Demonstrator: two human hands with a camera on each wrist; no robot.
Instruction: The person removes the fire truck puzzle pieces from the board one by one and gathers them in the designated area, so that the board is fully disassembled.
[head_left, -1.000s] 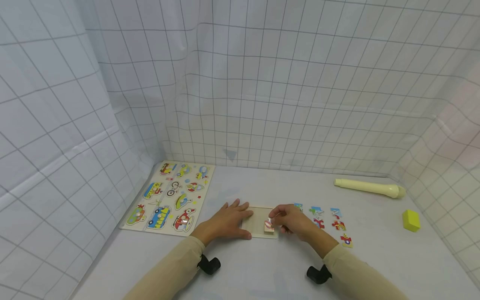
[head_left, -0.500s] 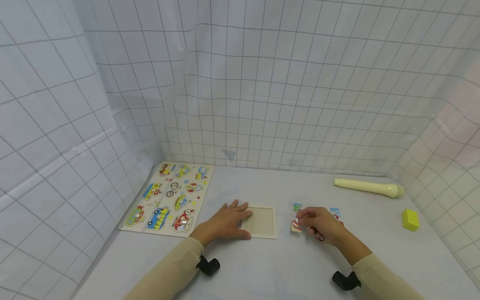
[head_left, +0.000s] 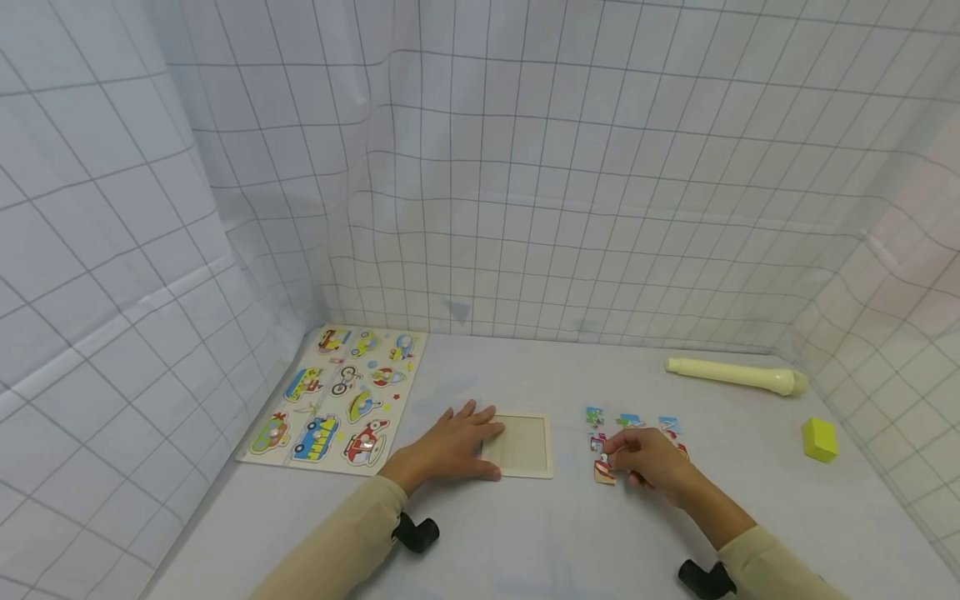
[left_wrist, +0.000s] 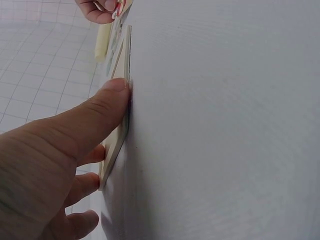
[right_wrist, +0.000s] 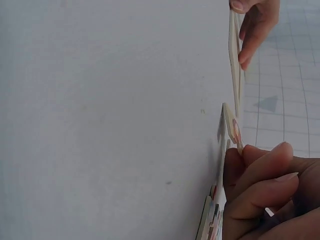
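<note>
My left hand (head_left: pixel 452 448) lies with spread fingers on the left part of a shallow wooden puzzle tray (head_left: pixel 550 446). Its thumb (left_wrist: pixel 107 107) presses the near rim, and other fingertips reach the far side. No pieces show in the visible part of the tray. To the right, my right hand (head_left: pixel 651 461) pinches a red and white jigsaw piece (head_left: pixel 603 475) between thumb and finger. In the right wrist view this jigsaw piece (right_wrist: pixel 231 122) is tilted, one edge close to the table. Just beyond it lies another jigsaw piece (head_left: pixel 596 442), partly covered by the fingers.
Several loose jigsaw pieces (head_left: pixel 595 416) lie around and behind the right hand, some partly hidden. A vehicle puzzle board (head_left: pixel 386 400) lies at the left. At the right are a pale yellow microphone-shaped stick (head_left: pixel 731 375) and a yellow block (head_left: pixel 821 440). Gridded white curtains (head_left: pixel 480 250) surround the table.
My right hand has carried the jigsaw piece from the tray's right end rightward to the loose pieces, then slightly nearer me. The left hand has stayed on the tray.
</note>
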